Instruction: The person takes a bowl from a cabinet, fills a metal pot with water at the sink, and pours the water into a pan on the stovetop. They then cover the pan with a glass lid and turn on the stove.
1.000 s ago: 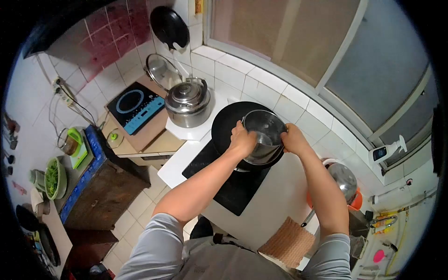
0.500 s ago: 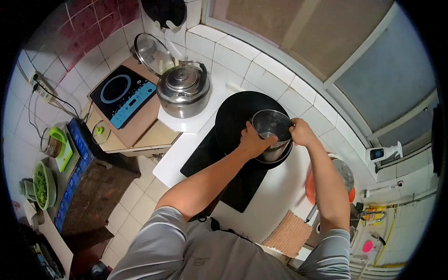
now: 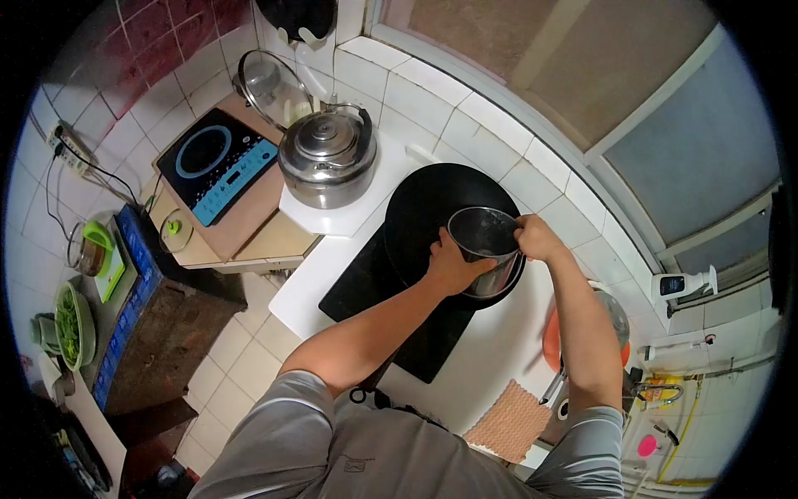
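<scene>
Metal pot: shiny, round, straight-sided, mouth up, inside dark with pale specks. Sits between the two hands, over right part of black pan; can't tell if touching it. Left hand curled around pot's near-left side, thumb along wall; right hand pinching right rim, fingers closed. Tiled wall close behind pan. Pan's left half uncovered. Room over white surface, between cooktop and peach mat.

A kettle stands near a blue-trimmed cooktop.
</scene>
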The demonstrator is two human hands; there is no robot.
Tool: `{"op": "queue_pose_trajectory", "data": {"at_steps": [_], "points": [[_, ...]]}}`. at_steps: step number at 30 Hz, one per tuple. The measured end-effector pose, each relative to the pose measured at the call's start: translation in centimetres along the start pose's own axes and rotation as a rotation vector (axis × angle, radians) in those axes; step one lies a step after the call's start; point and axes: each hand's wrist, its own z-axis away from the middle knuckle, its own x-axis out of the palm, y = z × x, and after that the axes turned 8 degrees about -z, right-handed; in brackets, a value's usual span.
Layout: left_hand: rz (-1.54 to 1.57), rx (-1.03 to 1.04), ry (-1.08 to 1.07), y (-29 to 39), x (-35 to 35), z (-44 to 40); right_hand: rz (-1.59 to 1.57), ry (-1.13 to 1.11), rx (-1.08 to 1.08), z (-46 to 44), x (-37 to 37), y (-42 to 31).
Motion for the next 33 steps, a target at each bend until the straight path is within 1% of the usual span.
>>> {"op": "queue_pose_trajectory", "data": {"at_steps": [8,11,14,17,20,23,29,33], "points": [[0.071,-0.052,-0.02,0.5,0.0,0.3,0.079,0.002,-0.021,-0.9,-0.2,0.3],[0.098,-0.067,-0.027,0.6,0.1,0.4,0.118,-0.043,0.043,-0.4,-0.8,-1.2],[0.111,-0.078,-0.015,0.5,0.4,0.3,0.13,0.01,-0.041,-1.2,-0.5,0.0],[0.145,-0.084,-0.004,0.5,0.7,0.2,0.143,0.017,-0.035,-1.0,-0.6,-0.4],[0.13,-0.025,0.015,0.0,1.0,-0.1,0.139,0.033,-0.038,-0.9,-0.6,-0.4],[0.211,-0.032,0.033,-0.2,1.2,-0.2,0.162,0.014,-0.051,-1.3,-0.6,-0.2],[0.25,-0.025,0.051,-0.4,1.7,-0.7,0.131,0.036,-0.051,-1.8,-0.7,0.2],[0.247,0.009,0.011,-1.2,2.0,-1.5,0.154,0.053,-0.045,-1.2,-0.9,-0.6]]}}
